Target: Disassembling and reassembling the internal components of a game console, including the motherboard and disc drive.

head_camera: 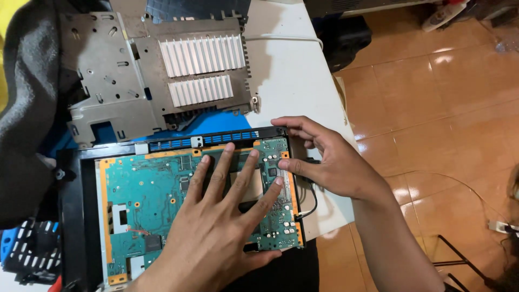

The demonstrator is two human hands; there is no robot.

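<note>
Metal shield [162,75] crowds the circuit board's [151,200] far side; white table [292,81] rightward lies open.

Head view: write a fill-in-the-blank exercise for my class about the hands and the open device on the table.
1. The left hand lies flat on the green ____.
2. The right hand grips the board's ____ edge.
3. The metal shield with finned heat sinks lies ____ the black case, on the white table.

Missing words: circuit board; right; behind

Teal circuit board [157,200], black case [73,216], orange floor [432,108]
</note>
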